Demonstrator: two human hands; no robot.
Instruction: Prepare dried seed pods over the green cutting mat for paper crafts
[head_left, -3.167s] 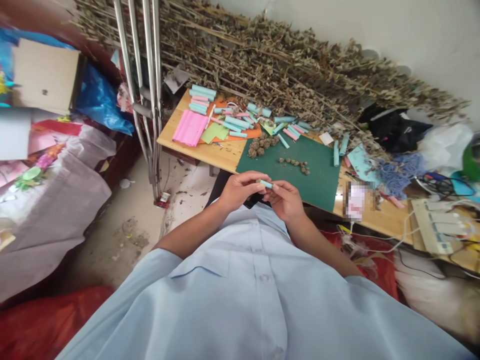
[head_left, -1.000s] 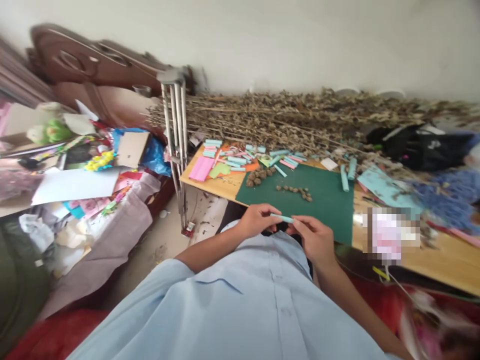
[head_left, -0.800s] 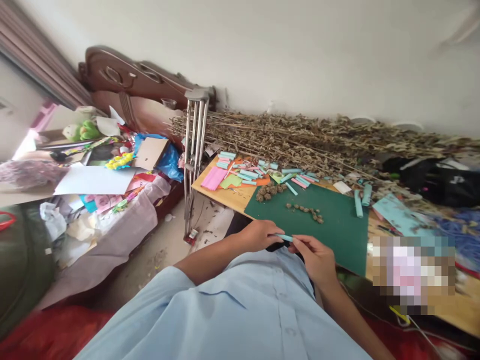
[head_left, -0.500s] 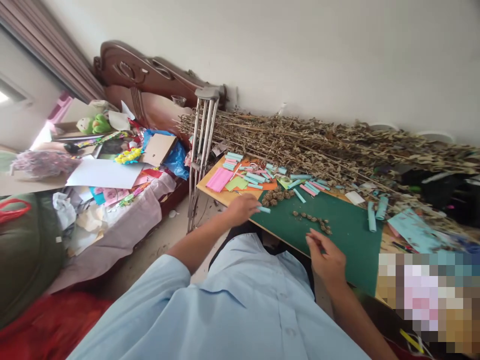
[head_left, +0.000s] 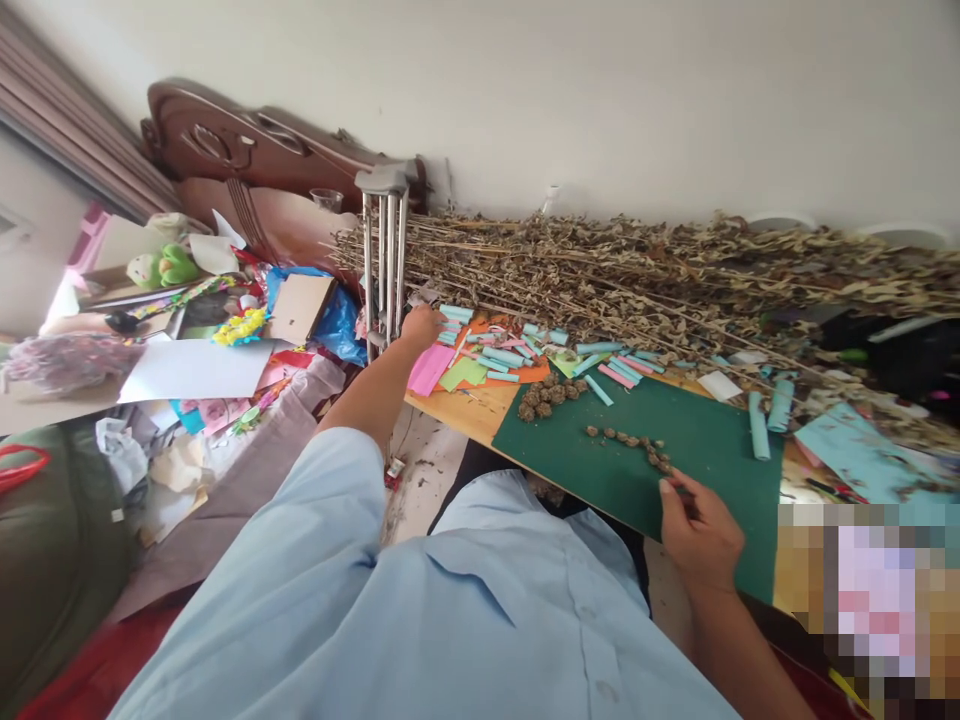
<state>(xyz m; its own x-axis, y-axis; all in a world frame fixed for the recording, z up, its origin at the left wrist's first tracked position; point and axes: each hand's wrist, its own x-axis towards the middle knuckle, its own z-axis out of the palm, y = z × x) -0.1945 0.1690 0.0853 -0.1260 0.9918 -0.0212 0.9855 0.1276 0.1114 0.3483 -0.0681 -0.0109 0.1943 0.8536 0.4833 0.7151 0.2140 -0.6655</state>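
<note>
My left hand reaches to the table's far left corner, beside light-blue paper rolls and a pink paper stack. Its fingertips are hidden, so whether it holds a roll cannot be told. Over the green mat, my right hand has thumb and forefinger brought together close by the near end of a crooked row of small brown dried balls. Anything between those fingertips is too small to make out. A heap of bigger brown balls lies at the mat's far left.
Metal crutches stand against the table's left end. Dried stalks pile up along the wall. More blue rolls and a blue sheet lie at right. The bed at left is cluttered with papers and toys.
My left hand, which held a blue paper roll near the mat's left edge, has moved away to the far left corner. My right hand has shifted right, to the row's near end.
</note>
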